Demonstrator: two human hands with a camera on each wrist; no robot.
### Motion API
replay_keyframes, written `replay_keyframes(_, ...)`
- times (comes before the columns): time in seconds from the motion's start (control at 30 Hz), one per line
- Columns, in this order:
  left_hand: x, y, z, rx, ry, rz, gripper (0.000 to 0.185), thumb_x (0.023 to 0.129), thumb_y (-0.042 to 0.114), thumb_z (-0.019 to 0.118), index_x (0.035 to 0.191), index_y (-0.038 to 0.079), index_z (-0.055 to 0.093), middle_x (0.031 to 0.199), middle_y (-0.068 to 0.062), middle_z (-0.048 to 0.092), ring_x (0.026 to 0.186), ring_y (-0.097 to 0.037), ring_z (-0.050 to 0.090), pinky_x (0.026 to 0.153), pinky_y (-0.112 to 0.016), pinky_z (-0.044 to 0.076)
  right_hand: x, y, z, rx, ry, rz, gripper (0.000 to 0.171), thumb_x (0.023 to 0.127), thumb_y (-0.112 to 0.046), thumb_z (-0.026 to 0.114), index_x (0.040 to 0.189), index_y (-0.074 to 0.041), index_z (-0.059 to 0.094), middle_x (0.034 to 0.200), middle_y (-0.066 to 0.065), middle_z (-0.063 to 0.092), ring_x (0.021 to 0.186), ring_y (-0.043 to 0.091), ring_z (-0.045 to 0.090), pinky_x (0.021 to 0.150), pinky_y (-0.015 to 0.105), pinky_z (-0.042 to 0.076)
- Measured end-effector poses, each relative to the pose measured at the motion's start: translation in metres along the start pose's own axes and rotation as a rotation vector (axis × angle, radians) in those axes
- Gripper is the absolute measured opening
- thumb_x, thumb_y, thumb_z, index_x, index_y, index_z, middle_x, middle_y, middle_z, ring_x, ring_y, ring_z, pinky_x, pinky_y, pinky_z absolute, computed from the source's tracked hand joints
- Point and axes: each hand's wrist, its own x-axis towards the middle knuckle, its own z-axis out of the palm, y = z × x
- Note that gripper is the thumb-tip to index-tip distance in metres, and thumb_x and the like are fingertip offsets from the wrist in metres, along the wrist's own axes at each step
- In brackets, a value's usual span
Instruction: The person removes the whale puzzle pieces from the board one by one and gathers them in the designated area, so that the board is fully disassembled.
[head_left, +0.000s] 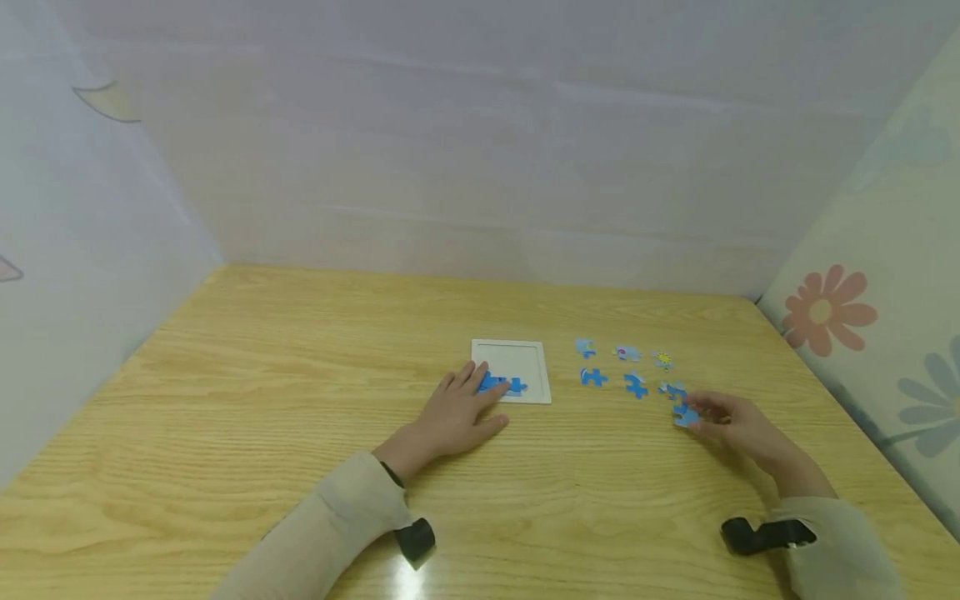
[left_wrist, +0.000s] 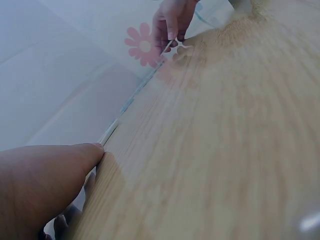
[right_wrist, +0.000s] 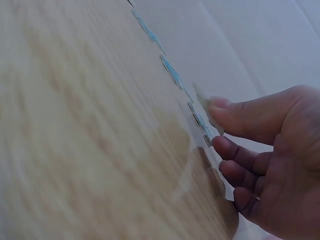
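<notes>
A white square puzzle tray (head_left: 513,358) lies on the table, with blue puzzle pieces (head_left: 516,387) along its near edge. My left hand (head_left: 457,414) rests with spread fingers over the tray's near left corner, partly hiding those pieces. To the right, my right hand (head_left: 738,425) pinches a blue puzzle piece (head_left: 686,416) between thumb and fingers. In the right wrist view that piece (right_wrist: 207,111) is tilted up off the table, seen nearly edge-on. Just beyond it lies another blue and white piece (head_left: 667,390).
Several loose pieces lie in two rows right of the tray, among them one with a yellow sun (head_left: 663,359) and a blue one (head_left: 636,385). Pale fabric walls (head_left: 480,167) stand behind and beside the wooden table (head_left: 570,500).
</notes>
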Motion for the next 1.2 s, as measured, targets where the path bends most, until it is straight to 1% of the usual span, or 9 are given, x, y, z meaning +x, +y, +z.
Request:
replay_keyframes(0.17, -0.001, -0.001, 0.001, 0.001, 0.001, 0.006, 0.056, 0.096, 0.044, 0.043, 0.145, 0.019, 0.035, 0.155, -0.017, 0.018, 0.144, -0.035, 0.009, 0.114, -0.054, 0.012, -0.002, 0.000, -0.001, -0.010, -0.042, 0.040, 0.048, 0.090, -0.018, 0.061, 0.128, 0.008, 0.049, 0.122, 0.024, 0.054, 0.089, -0.009, 0.048, 0.073, 0.019, 0.047)
replay_keyframes(0.27, -0.001, -0.001, 0.000, 0.002, 0.003, 0.016, 0.056, 0.096, 0.044, 0.043, 0.145, 0.018, 0.035, 0.154, -0.018, 0.018, 0.144, -0.035, 0.009, 0.114, -0.054, 0.012, -0.003, 0.000, -0.002, 0.001, -0.079, 0.018, 0.050, 0.091, -0.018, 0.060, 0.130, 0.010, 0.046, 0.128, 0.029, 0.049, 0.103, 0.010, 0.056, 0.075, 0.017, 0.048)
replay_keyframes(0.33, -0.002, -0.001, 0.000, -0.005, 0.006, 0.019, 0.056, 0.096, 0.044, 0.044, 0.145, 0.018, 0.035, 0.154, -0.018, 0.018, 0.144, -0.035, 0.009, 0.114, -0.054, 0.012, -0.003, -0.001, -0.003, 0.010, -0.099, 0.013, 0.049, 0.091, -0.018, 0.059, 0.130, 0.009, 0.045, 0.130, 0.029, 0.047, 0.111, 0.025, 0.055, 0.077, 0.016, 0.047)
replay_keyframes(0.4, -0.002, -0.001, 0.000, -0.009, 0.008, 0.018, 0.056, 0.096, 0.044, 0.044, 0.145, 0.018, 0.035, 0.154, -0.018, 0.018, 0.144, -0.036, 0.009, 0.114, -0.054, 0.012, -0.002, 0.000, -0.003, 0.002, -0.108, -0.004, 0.048, 0.091, -0.017, 0.059, 0.129, 0.009, 0.046, 0.130, 0.030, 0.047, 0.113, 0.032, 0.053, 0.078, 0.015, 0.047)
replay_keyframes(0.57, -0.001, -0.002, 0.001, -0.008, 0.010, 0.016, 0.056, 0.096, 0.044, 0.044, 0.145, 0.018, 0.035, 0.154, -0.018, 0.018, 0.144, -0.035, 0.009, 0.114, -0.054, 0.012, 0.000, 0.001, -0.003, -0.004, -0.119, -0.016, 0.045, 0.090, -0.016, 0.060, 0.127, 0.007, 0.049, 0.130, 0.030, 0.047, 0.103, -0.006, 0.048, 0.078, 0.016, 0.047)
replay_keyframes(0.63, -0.001, -0.003, 0.002, -0.006, 0.011, 0.017, 0.056, 0.096, 0.044, 0.044, 0.145, 0.018, 0.036, 0.154, -0.018, 0.018, 0.144, -0.035, 0.010, 0.114, -0.054, 0.012, 0.000, 0.000, -0.003, 0.002, -0.120, -0.023, 0.045, 0.090, -0.016, 0.061, 0.127, 0.008, 0.049, 0.130, 0.031, 0.047, 0.100, -0.012, 0.045, 0.078, 0.017, 0.047)
replay_keyframes(0.87, 0.000, -0.003, 0.002, -0.006, 0.023, 0.023, 0.057, 0.096, 0.044, 0.044, 0.145, 0.017, 0.036, 0.154, -0.019, 0.019, 0.144, -0.036, 0.011, 0.113, -0.055, 0.013, 0.000, -0.001, -0.003, -0.015, -0.102, 0.001, 0.047, 0.089, -0.020, 0.063, 0.127, 0.005, 0.050, 0.129, 0.027, 0.049, 0.105, 0.011, 0.051, 0.077, 0.019, 0.047)
replay_keyframes(1.0, 0.000, -0.003, 0.002, -0.008, 0.037, 0.016, 0.057, 0.095, 0.044, 0.045, 0.144, 0.016, 0.037, 0.153, -0.019, 0.021, 0.144, -0.036, 0.012, 0.113, -0.055, 0.014, 0.001, -0.003, -0.004, -0.011, -0.074, 0.018, 0.048, 0.088, -0.020, 0.064, 0.127, 0.003, 0.050, 0.124, 0.022, 0.053, 0.100, 0.008, 0.050, 0.076, 0.021, 0.047)
replay_keyframes(1.2, 0.001, -0.003, 0.002, -0.086, 0.100, -0.022, 0.058, 0.094, 0.041, 0.048, 0.144, 0.012, 0.038, 0.153, -0.022, 0.017, 0.143, -0.035, 0.016, 0.113, -0.053, 0.017, 0.003, -0.014, -0.005, -0.022, 0.003, -0.040, 0.043, 0.091, -0.019, 0.060, 0.127, 0.002, 0.050, 0.109, 0.016, 0.057, 0.088, 0.002, 0.050, 0.070, 0.025, 0.046)
